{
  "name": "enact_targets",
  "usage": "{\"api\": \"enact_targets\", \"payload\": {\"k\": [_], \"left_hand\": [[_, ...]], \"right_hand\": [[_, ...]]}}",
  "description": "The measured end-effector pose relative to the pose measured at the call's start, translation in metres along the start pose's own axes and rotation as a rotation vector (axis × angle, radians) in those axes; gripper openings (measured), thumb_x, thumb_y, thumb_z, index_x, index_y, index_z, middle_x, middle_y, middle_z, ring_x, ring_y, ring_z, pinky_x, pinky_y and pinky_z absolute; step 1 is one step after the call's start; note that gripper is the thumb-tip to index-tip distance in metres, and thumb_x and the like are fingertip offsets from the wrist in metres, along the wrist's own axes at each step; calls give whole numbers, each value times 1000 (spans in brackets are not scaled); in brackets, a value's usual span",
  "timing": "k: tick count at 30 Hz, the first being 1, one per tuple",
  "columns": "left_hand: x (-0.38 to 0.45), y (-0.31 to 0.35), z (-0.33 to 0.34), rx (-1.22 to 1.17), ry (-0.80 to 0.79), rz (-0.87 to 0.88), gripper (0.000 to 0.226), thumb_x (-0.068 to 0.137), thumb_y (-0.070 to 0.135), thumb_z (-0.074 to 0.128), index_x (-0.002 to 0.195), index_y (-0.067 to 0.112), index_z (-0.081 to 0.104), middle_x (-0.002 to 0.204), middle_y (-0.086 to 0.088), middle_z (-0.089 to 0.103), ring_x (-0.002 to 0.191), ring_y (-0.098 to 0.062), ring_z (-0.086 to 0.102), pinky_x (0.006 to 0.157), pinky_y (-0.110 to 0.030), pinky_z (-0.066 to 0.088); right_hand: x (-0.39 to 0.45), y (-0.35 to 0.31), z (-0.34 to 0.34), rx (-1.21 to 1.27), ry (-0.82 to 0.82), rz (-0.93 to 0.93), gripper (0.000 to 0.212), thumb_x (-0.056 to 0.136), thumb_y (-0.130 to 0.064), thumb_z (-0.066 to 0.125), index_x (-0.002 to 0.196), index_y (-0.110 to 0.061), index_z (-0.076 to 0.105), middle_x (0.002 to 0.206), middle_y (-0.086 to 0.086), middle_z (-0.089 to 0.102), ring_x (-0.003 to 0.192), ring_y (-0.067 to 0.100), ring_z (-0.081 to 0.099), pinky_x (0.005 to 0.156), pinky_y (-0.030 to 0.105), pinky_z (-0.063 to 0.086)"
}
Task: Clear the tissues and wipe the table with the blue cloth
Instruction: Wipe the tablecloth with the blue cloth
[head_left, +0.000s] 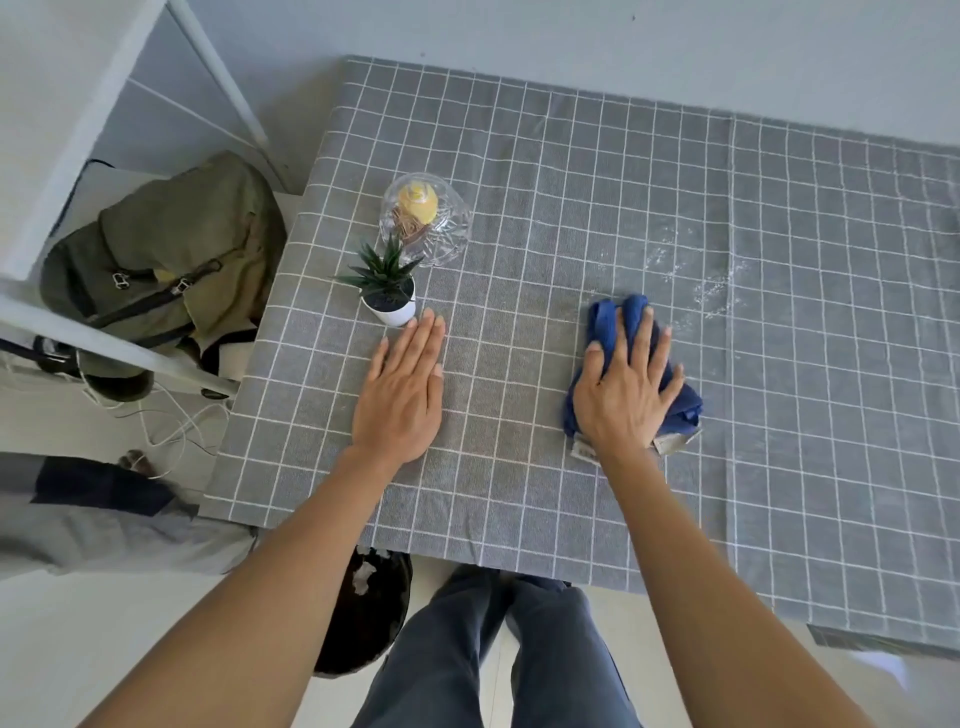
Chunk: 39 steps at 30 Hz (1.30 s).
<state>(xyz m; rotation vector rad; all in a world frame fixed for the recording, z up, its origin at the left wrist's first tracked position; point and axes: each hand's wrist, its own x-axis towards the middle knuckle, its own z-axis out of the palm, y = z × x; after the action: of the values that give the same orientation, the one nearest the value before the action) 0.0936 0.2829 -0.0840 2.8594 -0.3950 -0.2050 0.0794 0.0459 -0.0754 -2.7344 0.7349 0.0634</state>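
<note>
Cloth (608, 322) flat beneath right grip (626, 392), fingers spread.

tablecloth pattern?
Grey tablecloth with a white grid of squares; clearest in the head view.

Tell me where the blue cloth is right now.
In the head view, the blue cloth lies bunched on the checked tablecloth, right of centre, under the right hand, just short of whitish smears.

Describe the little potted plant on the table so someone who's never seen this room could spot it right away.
Start at the table with the grey checked cloth and go to its left edge. The potted plant stands there, just beyond the left hand's fingertips. Unlike the glass dome behind it, it has spiky green leaves in a white pot.
</note>
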Motion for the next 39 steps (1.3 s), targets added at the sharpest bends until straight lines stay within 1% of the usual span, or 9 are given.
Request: {"api": "enact_targets", "payload": {"k": [8, 10, 13, 15, 21, 23, 27, 33, 39], "left_hand": [[0, 2, -2, 33, 25, -2, 56, 99, 33, 4, 153, 19, 3, 160, 6, -2, 148, -9, -4, 121, -36, -3], [0, 2, -2, 39, 14, -1, 57, 99, 34, 4, 153, 20, 2, 160, 6, -4, 148, -9, -6, 121, -36, -4], [0, 2, -2, 43, 3, -3, 57, 98, 34, 2, 153, 20, 0, 160, 5, -6, 148, -10, -8, 121, -36, -5], [-1, 2, -2, 54, -1, -4, 57, 98, 34, 0, 153, 20, -2, 160, 6, -8, 148, -10, -9, 121, -36, -6], [-1, 3, -3, 66, 4, -5, 57, 98, 35, -1, 153, 19, -1, 160, 5, -7, 148, -11, -7, 122, -39, -1], [0, 4, -4, 52, 3, -2, 57, 98, 35, -1, 153, 20, 0, 160, 5, -5, 148, -11, -6, 122, -39, 0], [0, 3, -3, 57, 0, -2, 57, 98, 35, -1, 153, 19, 1, 160, 5, -5, 148, -11, -6, 122, -39, -1], [0, 3, -2, 50, 2, -9, 57, 99, 35, 2, 153, 20, 2, 161, 5, -4, 148, -10, -6, 121, -37, -3], [0, 3, -1, 45, 8, -12, 57, 99, 35, 2, 153, 21, 1, 160, 6, -5, 148, -9, -6, 121, -36, -4]], "right_hand": [[-19, -43, 14, -54, -121, -525, 56, 96, -50, 20, 149, -34, 23, 160, -11, 10, 147, 17, 8, 114, 47, 5], [1, -29, 10, -76, -97, -452, 56, 96, -49, 20, 149, -32, 25, 160, -10, 11, 147, 18, 7, 114, 49, 6], [31, -13, 1, 3, -11, -19, 55, 97, -44, 23, 149, -28, 29, 160, -6, 10, 147, 20, 6, 114, 52, 7], [34, -17, 0, 55, 15, 106, 55, 97, -43, 23, 150, -26, 28, 161, -7, 7, 147, 19, 3, 114, 53, 6], [10, -22, -2, -47, -88, -437, 54, 98, -47, 27, 150, -34, 22, 160, -8, 10, 147, 17, 6, 115, 48, 6], [19, -13, -3, -56, -72, -375, 54, 99, -45, 28, 151, -33, 22, 160, -8, 11, 147, 17, 8, 114, 48, 8], [27, -14, -3, 5, -1, -29, 54, 98, -41, 26, 149, -25, 28, 161, -5, 9, 146, 18, 7, 114, 49, 9], [17, -13, -2, -47, -49, -374, 52, 99, -44, 26, 150, -33, 23, 160, -8, 11, 147, 17, 7, 114, 49, 7], [31, -3, -2, 2, 35, -46, 53, 98, -41, 25, 147, -24, 34, 160, -4, 14, 146, 18, 10, 113, 50, 12]]}}
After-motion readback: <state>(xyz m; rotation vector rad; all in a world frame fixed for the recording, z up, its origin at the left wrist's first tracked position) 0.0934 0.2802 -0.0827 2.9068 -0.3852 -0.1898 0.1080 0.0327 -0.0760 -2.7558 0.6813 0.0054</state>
